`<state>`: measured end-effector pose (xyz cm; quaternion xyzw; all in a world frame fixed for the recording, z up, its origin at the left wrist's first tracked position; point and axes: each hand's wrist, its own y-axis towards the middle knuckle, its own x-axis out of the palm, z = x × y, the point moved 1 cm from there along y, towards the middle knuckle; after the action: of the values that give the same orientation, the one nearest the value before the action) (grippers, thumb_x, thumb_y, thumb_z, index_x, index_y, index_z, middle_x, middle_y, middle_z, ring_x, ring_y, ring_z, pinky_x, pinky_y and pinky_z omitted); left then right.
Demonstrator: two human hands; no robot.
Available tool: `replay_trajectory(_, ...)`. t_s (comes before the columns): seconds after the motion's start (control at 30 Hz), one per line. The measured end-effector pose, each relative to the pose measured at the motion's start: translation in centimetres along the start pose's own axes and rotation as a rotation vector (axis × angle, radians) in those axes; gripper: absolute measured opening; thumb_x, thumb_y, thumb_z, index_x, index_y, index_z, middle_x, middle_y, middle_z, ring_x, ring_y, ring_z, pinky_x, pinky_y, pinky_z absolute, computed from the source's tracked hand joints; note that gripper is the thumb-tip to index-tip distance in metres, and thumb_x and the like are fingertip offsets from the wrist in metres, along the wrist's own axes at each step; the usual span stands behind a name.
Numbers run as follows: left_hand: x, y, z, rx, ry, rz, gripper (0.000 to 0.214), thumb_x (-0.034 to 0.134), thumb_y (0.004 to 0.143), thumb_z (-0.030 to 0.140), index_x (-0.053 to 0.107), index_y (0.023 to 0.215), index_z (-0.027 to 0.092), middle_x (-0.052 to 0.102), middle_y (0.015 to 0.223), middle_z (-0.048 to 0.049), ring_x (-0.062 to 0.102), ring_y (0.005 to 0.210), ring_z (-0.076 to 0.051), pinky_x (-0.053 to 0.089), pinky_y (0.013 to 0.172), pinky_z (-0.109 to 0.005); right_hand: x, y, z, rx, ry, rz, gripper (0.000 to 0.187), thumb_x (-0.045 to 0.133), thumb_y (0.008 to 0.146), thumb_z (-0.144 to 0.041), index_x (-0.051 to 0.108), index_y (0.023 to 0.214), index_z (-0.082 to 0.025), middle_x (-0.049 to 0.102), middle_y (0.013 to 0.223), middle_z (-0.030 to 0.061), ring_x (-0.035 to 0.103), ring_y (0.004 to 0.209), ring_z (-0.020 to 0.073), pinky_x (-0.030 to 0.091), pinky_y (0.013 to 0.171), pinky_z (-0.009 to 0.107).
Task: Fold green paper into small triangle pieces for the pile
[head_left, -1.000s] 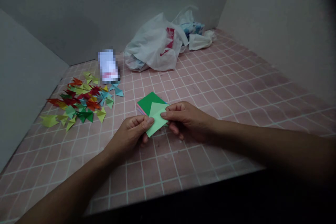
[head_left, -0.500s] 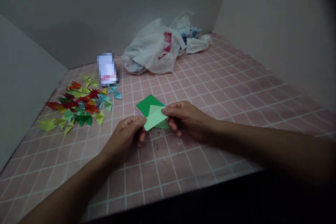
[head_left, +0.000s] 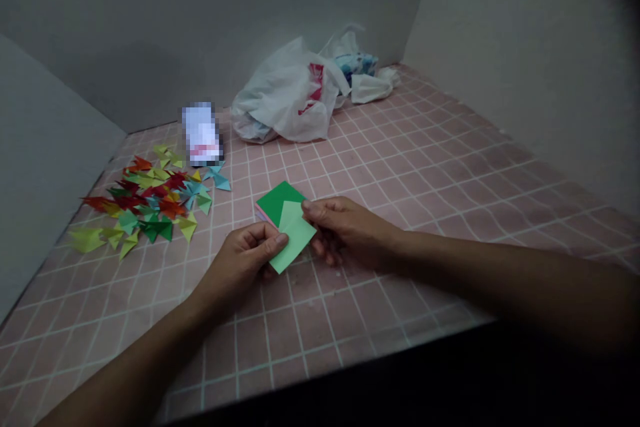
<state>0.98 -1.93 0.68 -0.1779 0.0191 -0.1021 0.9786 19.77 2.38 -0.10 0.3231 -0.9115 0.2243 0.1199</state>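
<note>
Tiled table [head_left: 425, 167], full bag [head_left: 285, 97], mint paper [head_left: 296, 238]

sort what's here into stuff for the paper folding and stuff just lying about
In use: pale sheet, pinched by left hand and right hand; paper stack behind it; folded pieces at left.
Lying about: plastic bags at the back; blurred packet by the pieces.

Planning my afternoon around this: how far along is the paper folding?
Done: a pile of folded coloured pieces lies at the left. In hand: the left hand and right hand pinch one light green sheet. Left: a stack of flat sheets, dark green on top, under it.
</note>
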Motion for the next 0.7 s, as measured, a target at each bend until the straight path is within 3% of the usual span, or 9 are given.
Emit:
replay_trajectory(0.1,0.28,-0.2,0.03,0.013,0.072,-0.03,0.036,0.072,0.082,0.044,0.054,0.066,0.017,0.048,0.054,0.005,0.039,0.047,-0.007,0.027,0.046,-0.019,0.15,-0.05,0.52,-0.027,-0.087,-0.022,0.029,0.07,0.087,-0.039,0.053,0.076,-0.019,0.058,0.05,-0.0056,0.05,0.037,0.0068,0.036,0.035,0.016)
replay_trajectory(0.3,0.19,-0.3,0.01,0.084,0.129,-0.027,0.036,0.069,0.083,0.043,0.053,0.065,0.018,0.048,0.055,0.005,0.039,0.049,-0.007,0.027,0.048,-0.02,0.5,-0.32,0.65,-0.119,-0.13,0.029,0.024,0.052,0.096,-0.028,0.053,0.074,-0.018,0.055,0.052,-0.0054,0.049,0.039,0.0066,0.038,0.039,0.017)
replay_trajectory(0.5,0.04,-0.26,0.13,0.11,0.156,-0.009,0.028,0.07,0.083,0.04,0.06,0.073,0.017,0.054,0.064,0.0032,0.045,0.056,-0.009,0.034,0.052,-0.02,0.59,-0.8,0.14,-0.271,-0.391,0.037,0.02,0.054,0.093,-0.028,0.056,0.076,-0.018,0.055,0.058,-0.0041,0.05,0.048,0.0078,0.037,0.046,0.02)
replay_trajectory(0.7,0.6,-0.91,0.48,0.229,0.303,0.005,0.024,0.066,0.085,0.034,0.06,0.068,0.017,0.052,0.061,0.0032,0.044,0.056,-0.009,0.034,0.051,-0.021,0.54,-0.9,-0.02,-0.415,-0.575,0.024,0.021,0.061,0.09,-0.028,0.058,0.072,-0.017,0.053,0.062,-0.0029,0.048,0.059,0.0095,0.035,0.055,0.022)
